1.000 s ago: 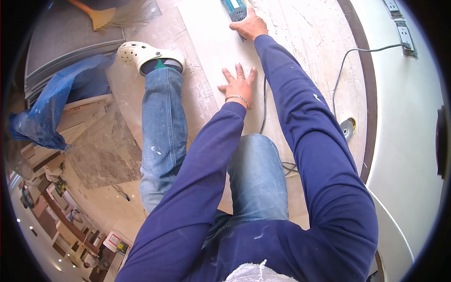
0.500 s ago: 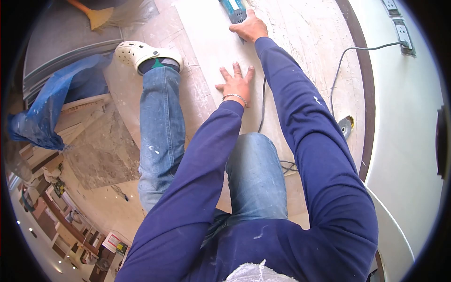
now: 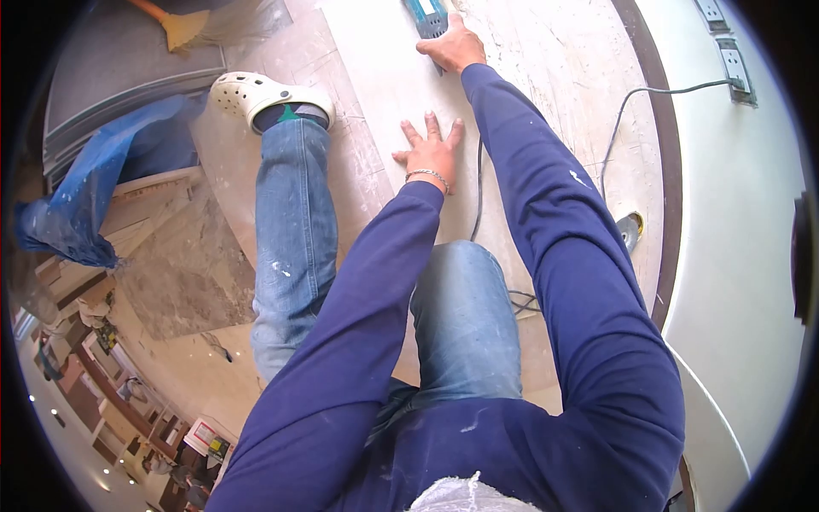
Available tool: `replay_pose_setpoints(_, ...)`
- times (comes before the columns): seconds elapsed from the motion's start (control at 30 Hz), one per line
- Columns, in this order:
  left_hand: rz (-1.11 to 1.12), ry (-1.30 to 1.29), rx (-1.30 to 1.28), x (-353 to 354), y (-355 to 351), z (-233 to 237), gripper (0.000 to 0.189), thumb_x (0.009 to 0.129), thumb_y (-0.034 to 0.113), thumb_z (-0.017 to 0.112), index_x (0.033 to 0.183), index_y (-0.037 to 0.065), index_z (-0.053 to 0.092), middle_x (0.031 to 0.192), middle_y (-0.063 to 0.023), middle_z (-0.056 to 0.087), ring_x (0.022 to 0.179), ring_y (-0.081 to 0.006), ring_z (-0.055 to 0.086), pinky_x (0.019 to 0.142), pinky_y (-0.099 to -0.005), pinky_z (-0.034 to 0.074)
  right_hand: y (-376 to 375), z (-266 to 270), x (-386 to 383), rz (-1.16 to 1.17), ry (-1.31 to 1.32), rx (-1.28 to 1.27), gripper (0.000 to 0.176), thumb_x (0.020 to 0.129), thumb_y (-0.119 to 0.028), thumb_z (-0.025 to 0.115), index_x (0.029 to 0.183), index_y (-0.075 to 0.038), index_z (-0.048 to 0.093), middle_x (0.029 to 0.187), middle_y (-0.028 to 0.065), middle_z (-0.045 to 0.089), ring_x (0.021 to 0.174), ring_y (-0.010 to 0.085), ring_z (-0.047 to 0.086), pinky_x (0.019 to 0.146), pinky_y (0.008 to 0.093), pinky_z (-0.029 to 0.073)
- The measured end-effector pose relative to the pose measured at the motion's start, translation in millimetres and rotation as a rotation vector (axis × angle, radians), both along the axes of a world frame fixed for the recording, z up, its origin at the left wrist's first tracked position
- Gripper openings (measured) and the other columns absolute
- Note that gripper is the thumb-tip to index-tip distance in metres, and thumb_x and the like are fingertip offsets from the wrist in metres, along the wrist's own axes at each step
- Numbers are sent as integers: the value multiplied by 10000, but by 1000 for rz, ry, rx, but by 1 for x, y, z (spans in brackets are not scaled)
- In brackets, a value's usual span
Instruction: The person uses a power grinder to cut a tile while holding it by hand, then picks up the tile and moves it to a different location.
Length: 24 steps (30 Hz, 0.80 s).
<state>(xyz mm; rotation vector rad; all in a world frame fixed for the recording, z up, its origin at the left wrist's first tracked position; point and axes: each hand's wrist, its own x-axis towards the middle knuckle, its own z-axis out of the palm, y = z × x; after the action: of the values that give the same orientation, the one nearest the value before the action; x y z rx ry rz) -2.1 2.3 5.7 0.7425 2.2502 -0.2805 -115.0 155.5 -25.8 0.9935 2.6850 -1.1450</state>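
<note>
My left hand (image 3: 431,151) lies flat, fingers spread, on a long pale tile (image 3: 388,94) on the floor. A thin bracelet sits at its wrist. My right hand (image 3: 456,47) reaches far forward and grips a teal power tool (image 3: 425,17) at the tile's far end; most of the tool is cut off by the frame's top edge. A black cord (image 3: 478,192) runs from the tool back along my right arm. My left foot in a white clog (image 3: 247,92) rests beside the tile.
A cutting disc (image 3: 630,230) lies on the floor to the right, near a dark skirting strip. A grey cable (image 3: 648,92) leads to wall sockets (image 3: 735,64). A blue plastic sheet (image 3: 94,188) and stacked tiles sit left; a broom (image 3: 183,26) lies at top left.
Both hands stay in place on the tile and the tool; the view has only shifted slightly.
</note>
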Motion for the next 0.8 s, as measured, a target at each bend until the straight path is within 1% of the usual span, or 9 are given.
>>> replay_pose_setpoints(0.07,2,0,0,0,0,1,1307,597,265,961,1592,403,124,1683,-151,89,1472,-582,114,1005,-747,416,0,-1,3,-1,6,36,911,656,-431,697,1418,0,442,1147,267,689,1085,383,681,971,410,526)
replay_pose_setpoints(0.13,2,0,1,1,-1,-1,1307,597,269,961,1592,404,124,1684,-149,91,1474,-579,115,1006,-745,417,-2,-1,9,17,26,0,928,657,-433,695,1433,-1,430,1154,268,686,1089,387,678,977,410,523)
replay_pose_setpoints(0.27,-1,1,-8,1,0,1,1308,599,271,960,1593,405,120,1684,-146,90,1476,-576,115,1005,-744,418,-2,3,12,14,-11,7,968,654,-434,694,1472,-10,398,1177,269,678,1111,388,668,992,413,515)
replay_pose_setpoints(0.77,-8,0,-27,0,0,-1,1322,606,281,958,1598,408,94,1686,-137,89,1477,-570,120,1010,-731,427,-4,2,22,0,-3,-10,965,657,-411,700,1473,-1,390,1174,276,677,1116,397,664,1002,405,509)
replay_pose_setpoints(0.8,-21,12,-23,0,-1,-3,1328,594,301,960,1601,399,100,1680,-150,97,1471,-578,125,1004,-726,437,-4,3,23,-1,-3,-10,965,657,-411,700,1473,-1,390,1174,276,677,1116,397,664,1002,405,509)
